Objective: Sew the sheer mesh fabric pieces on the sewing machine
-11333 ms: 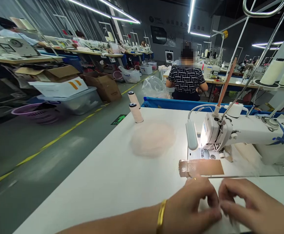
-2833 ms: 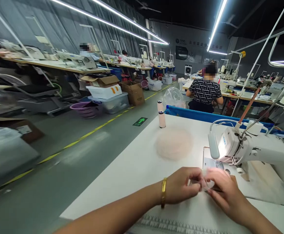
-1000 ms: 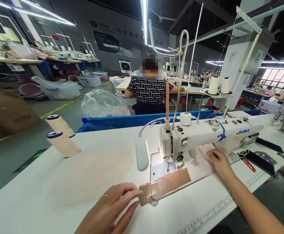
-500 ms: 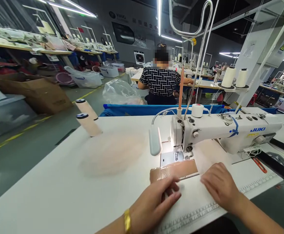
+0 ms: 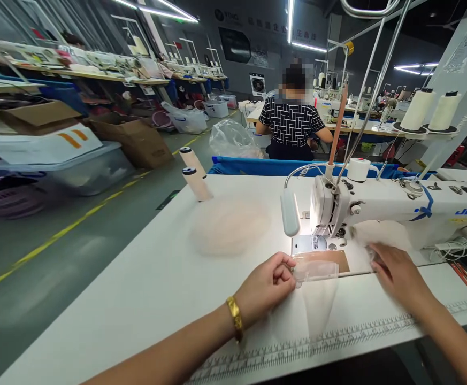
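White cloth (image 5: 320, 299) now in left hand (image 5: 263, 283)

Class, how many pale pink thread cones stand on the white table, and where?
2: the front cone near the far-left corner of the table, the rear cone behind it, partly covered. No more show there.

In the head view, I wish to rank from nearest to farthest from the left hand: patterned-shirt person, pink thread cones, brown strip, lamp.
From the left hand:
1. Brown strip: immediately right.
2. Lamp: ahead, slightly right.
3. Pink thread cones: ahead, left.
4. Patterned-shirt person: farthest ahead.
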`<state>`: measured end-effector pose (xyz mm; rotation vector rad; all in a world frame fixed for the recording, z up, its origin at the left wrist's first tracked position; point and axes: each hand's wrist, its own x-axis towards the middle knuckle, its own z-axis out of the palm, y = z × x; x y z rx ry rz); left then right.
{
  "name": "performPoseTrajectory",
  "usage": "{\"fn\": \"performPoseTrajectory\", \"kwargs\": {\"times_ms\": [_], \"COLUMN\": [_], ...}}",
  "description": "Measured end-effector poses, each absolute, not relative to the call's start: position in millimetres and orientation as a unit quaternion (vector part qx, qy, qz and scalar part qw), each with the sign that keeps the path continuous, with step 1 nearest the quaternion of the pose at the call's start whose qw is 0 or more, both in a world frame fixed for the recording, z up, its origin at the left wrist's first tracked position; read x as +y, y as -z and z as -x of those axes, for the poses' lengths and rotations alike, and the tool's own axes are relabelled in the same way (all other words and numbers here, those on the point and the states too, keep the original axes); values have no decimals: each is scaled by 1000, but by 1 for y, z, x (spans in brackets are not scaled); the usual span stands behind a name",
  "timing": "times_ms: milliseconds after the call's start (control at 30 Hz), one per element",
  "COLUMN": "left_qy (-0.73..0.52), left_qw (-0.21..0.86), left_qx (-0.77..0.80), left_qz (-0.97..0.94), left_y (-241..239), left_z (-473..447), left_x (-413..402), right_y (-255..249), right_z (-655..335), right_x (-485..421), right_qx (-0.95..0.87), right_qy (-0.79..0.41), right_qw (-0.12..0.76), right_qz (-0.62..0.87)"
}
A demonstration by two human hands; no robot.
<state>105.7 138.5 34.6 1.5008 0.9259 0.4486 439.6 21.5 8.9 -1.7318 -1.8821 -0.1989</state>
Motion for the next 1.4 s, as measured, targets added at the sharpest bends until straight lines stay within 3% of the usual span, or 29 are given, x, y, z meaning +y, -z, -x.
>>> {"fn": "performPoseTrajectory", "kwargs": {"times_ms": [100,133,233,333,500,633,800,933,1033,1233,1400], "left_qy": [-213,-227,-248,-258,-317,-314,-296,-216,-218,-60,-72], "left_qw": [567,540,490,498,658,761,678,477,373,473,543], "left_qx": [393,378,297,261,350,371,451,465,369,260,247], "left_qz": [-692,-717,-781,-785,-586,-429,-499,-714,-823,-840,-800], "left_y": [-45,-49,-59,-64,-59,-56,-52,-57,-64,-51,-30], "left_z": [-99,-100,-108,-115,-117,-116,-85,-69,-88,-131,-139], "left_x": [131,126,107,98,108,110,125,145,156,177,182], "right_y": [-26,-34,-54,-56,-34,-24,-26,-33,-38,-44,-60], "right_z": [-416,-401,-353,-329,-319,-308,-322,-329,-322,-334,-354], "right_x": [15,14,15,25,39,45,46,41,39,35,45], "right_qx": [-686,-684,-634,-603,-592,-543,-505,-542,-580,-581,-607], "right_qy": [37,-31,-383,-506,-439,-480,-480,-459,-448,-502,-468], "right_qw": [334,359,356,337,373,413,428,379,345,312,236], "right_qz": [645,634,569,516,564,552,575,594,586,560,597]}}
